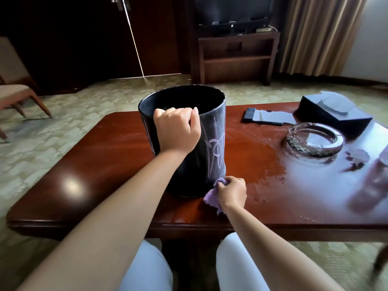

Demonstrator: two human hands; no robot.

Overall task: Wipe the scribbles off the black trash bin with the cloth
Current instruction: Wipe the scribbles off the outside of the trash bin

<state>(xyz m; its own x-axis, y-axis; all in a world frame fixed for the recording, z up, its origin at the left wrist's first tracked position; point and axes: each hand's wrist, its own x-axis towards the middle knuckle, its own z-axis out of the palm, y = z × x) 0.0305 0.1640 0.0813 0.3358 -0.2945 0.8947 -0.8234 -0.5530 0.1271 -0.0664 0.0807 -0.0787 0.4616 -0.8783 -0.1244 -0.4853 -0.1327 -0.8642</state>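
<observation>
1. Tabletop (94, 169) of glossy reddish wood runs wide and bare to the left of the black trash bin (189, 164); its near edge lies just in front of the person's knees, and its rounded left corner stands over patterned carpet.
2. To the right, the surface is more crowded: a glass ashtray (315, 141), a dark box (333, 114) and a flat dark folder (262, 117) sit well apart from the bin, with open wood between.
3. The bin stands upright near the tabletop's middle. The left hand (176, 131) is the upper grip, fingers curled over the near rim.
4. The right hand (232, 191) is clamped on a bunched purple cloth (212, 196) low at the bin's base on its right side; the cloth touches the bin wall where it meets the tabletop.
5. The bin is a shiny black cylinder with an open top. Pale scribbles (214, 148) cross its right-facing side, above the cloth.
</observation>
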